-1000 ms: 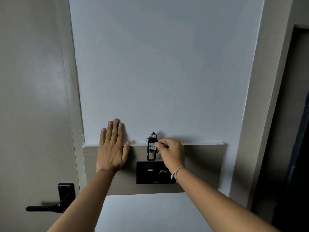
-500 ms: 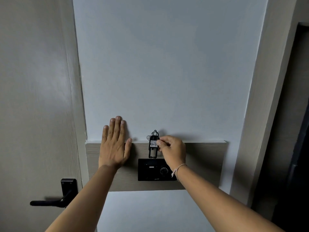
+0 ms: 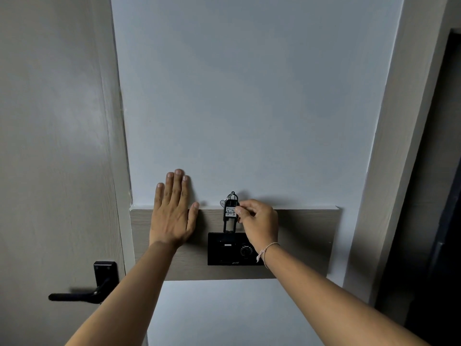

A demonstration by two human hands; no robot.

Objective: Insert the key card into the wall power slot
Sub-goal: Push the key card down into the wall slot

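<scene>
A black key card tag [image 3: 229, 216] with a white "407" label and a metal ring on top stands upright, its lower end at the top edge of the black wall power slot panel [image 3: 225, 249]. My right hand [image 3: 259, 219] pinches the tag's right side with thumb and fingers. My left hand [image 3: 172, 211] lies flat, fingers spread, on the wall and the wooden strip [image 3: 306, 236] to the left of the panel. Whether the tag's tip sits inside the slot is hidden.
A grey door with a black lever handle [image 3: 82, 294] is at the left. The white wall [image 3: 249, 108] rises above the wooden strip. A pale door frame [image 3: 389, 171] and a dark opening lie at the right.
The view has shifted slightly, so hands and panel sit a little higher and more to the right in frame. Both hands hold the same pose against the wall and tag.
</scene>
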